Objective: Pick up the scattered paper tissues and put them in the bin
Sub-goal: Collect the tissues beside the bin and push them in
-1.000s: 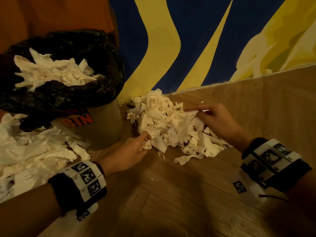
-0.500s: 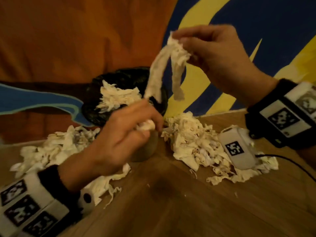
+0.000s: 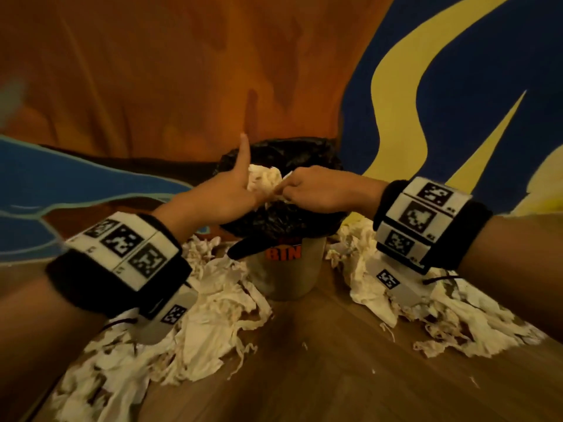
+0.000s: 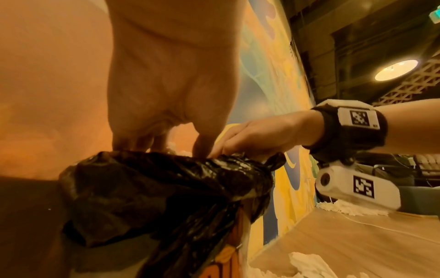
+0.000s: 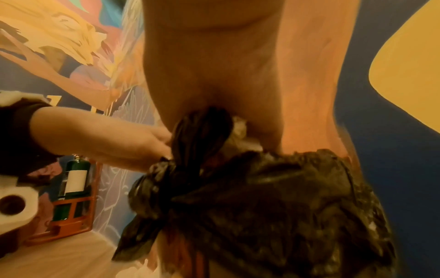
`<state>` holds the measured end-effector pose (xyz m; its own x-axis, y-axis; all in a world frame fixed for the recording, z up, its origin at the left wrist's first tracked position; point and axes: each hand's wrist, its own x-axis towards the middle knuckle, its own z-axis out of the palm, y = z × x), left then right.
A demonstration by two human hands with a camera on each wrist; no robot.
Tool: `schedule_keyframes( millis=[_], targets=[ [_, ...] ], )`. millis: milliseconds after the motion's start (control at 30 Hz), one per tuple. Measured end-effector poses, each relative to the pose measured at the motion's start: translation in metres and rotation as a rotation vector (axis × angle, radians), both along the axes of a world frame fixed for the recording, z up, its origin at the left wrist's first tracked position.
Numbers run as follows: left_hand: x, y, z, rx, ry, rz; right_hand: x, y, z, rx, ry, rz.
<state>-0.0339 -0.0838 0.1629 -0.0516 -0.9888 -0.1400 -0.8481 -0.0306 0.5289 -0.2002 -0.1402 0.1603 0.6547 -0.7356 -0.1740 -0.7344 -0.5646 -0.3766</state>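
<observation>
Both hands meet over the bin [image 3: 289, 269], whose black liner [image 3: 283, 220] is heaped with crumpled paper tissues [image 3: 263, 178]. My left hand [image 3: 249, 193] lies against the heap with one finger straight up and holds nothing that I can see. Knuckles up and fingers curled, my right hand [image 3: 292, 193] pinches a tissue at the heap's right edge. The left wrist view shows the left fingers [image 4: 142, 143] reaching down behind the liner [image 4: 166, 188] beside the right hand [image 4: 257, 137]. A bit of tissue [image 5: 240, 127] shows under the right hand [image 5: 226, 75].
Loose tissue piles lie on the wooden floor left [image 3: 207, 315] and right [image 3: 457, 318] of the bin. A painted wall [image 3: 457, 102] stands close behind it. A green fire extinguisher [image 5: 73, 180] sits in an orange stand by the wall.
Both hands came down from holding a tissue strip in the air and now sit on the bin's heap. The left hand has let go and straightened a finger.
</observation>
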Motion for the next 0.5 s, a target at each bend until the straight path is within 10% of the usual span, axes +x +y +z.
schedule_keyframes(
  millis=[300, 500],
  targets=[
    [0.016, -0.005, -0.009, 0.1, 0.094, -0.119, 0.041, -0.009, 0.033, 0.585, -0.049, 0.046],
    [0.019, 0.002, -0.039, -0.137, 0.145, 0.006, 0.095, -0.038, 0.018, 0.308, 0.634, 0.104]
  ],
)
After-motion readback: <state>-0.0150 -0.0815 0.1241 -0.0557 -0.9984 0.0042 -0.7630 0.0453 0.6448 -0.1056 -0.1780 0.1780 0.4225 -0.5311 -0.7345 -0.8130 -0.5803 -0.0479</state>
